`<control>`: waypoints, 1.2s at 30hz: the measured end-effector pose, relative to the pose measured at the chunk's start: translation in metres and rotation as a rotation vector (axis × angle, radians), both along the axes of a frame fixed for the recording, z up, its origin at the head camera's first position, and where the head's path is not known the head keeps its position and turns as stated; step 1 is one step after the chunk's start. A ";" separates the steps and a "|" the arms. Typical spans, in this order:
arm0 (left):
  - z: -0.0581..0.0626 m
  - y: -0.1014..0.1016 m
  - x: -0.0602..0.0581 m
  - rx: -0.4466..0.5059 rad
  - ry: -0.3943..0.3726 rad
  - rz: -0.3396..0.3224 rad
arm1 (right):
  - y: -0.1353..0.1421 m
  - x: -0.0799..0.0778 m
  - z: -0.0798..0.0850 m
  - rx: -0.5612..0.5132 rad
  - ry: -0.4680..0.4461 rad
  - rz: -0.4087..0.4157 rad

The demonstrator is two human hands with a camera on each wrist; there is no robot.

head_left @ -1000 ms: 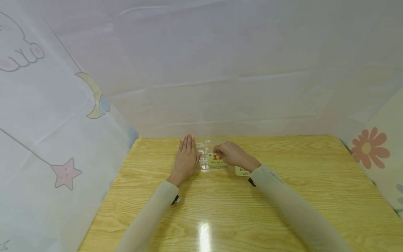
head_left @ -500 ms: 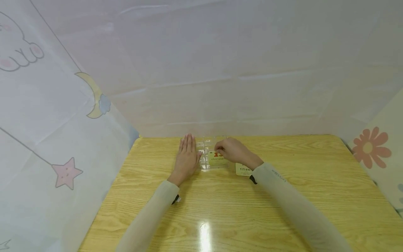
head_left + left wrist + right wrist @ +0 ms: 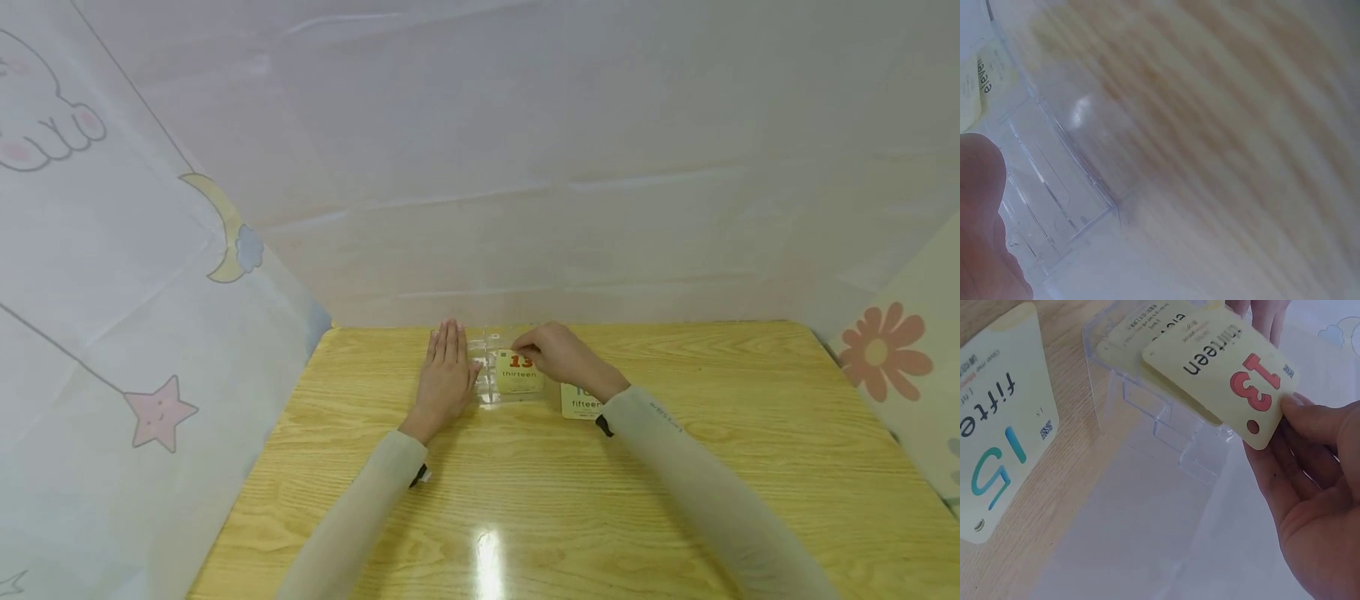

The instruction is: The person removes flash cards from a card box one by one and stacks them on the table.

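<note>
My right hand (image 3: pixel 561 354) pinches a cream flashcard marked "13 thirteen" (image 3: pixel 520 375) by its top edge. In the right wrist view, thumb and fingers grip the card (image 3: pixel 1222 372) near its punched hole; it tilts over a clear stepped plastic holder (image 3: pixel 1141 403). Behind it in the holder lies another card, partly covered, whose word reads "eleven" (image 3: pixel 991 75) in the left wrist view. My left hand (image 3: pixel 442 379) rests with straight fingers along the holder's left side, and its thumb (image 3: pixel 982 206) lies against the clear plastic.
A "15 fifteen" flashcard (image 3: pixel 579 404) lies on the wooden table (image 3: pixel 480 483) right of the holder, partly hidden by my right wrist. Directly behind the table's far edge stands a pale sheet wall (image 3: pixel 525 208), with a patterned sheet (image 3: pixel 150 317) on the left.
My right hand has moved slightly up and away with the thirteen card, whose number shows more fully. More of the fifteen card is uncovered. My left hand stays put.
</note>
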State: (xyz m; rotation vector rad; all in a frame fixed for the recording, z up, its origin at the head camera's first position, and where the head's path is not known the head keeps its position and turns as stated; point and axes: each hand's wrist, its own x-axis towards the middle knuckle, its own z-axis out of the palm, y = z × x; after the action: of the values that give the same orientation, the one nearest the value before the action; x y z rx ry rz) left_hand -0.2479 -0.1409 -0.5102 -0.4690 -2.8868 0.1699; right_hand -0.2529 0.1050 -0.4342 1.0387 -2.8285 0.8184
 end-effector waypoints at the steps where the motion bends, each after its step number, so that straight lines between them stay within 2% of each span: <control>1: 0.000 0.000 0.000 0.002 -0.003 0.000 | 0.001 0.000 0.002 -0.011 -0.010 -0.004; 8: 0.001 0.001 0.000 0.011 -0.033 0.003 | 0.007 0.001 0.010 -0.048 -0.037 0.005; 20: -0.001 0.000 0.001 0.013 0.004 -0.007 | 0.019 -0.002 0.015 -0.091 -0.093 -0.044; 30: -0.002 0.000 0.000 0.012 0.011 -0.003 | 0.028 -0.004 0.014 -0.098 -0.089 -0.074; 36: -0.001 0.000 0.000 0.023 0.004 0.001 | 0.035 -0.005 0.015 -0.115 -0.129 -0.096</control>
State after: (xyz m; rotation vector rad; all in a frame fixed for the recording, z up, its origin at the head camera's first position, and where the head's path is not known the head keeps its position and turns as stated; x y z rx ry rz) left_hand -0.2478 -0.1411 -0.5113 -0.4632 -2.8820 0.1370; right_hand -0.2579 0.1396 -0.4194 0.8580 -2.8676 1.0603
